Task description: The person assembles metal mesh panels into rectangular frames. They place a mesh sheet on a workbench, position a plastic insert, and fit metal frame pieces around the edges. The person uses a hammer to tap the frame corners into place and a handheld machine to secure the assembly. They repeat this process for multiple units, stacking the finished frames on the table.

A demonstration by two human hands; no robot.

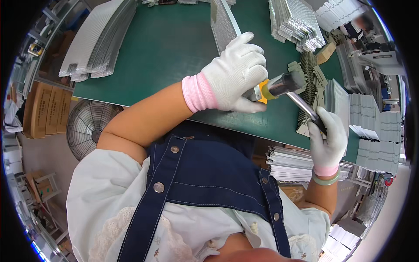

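Observation:
Both of my hands wear white knitted gloves with pink cuffs. My left hand point(238, 72) grips a thin silver mesh panel point(224, 28) with a metal edge frame, holding it upright on its edge over the green table. In my right hand point(329, 137) is a mallet point(302, 105), its dark grip wrapped by the fingers and its shiny shaft slanting up to the left. The mallet's head has a black face and a yellowish face. That yellowish face is by the panel's near end, beside my left thumb, next to an orange-yellow piece. Whether they touch I cannot tell.
Stacked mesh panels point(98, 39) lie on the green table point(161, 56) at left, with another stack point(294, 22) at back right. Rows of beige plastic pieces point(310, 78) and white-edged stacks point(375, 118) are at right. A floor fan point(94, 126) and cardboard boxes point(46, 109) stand left.

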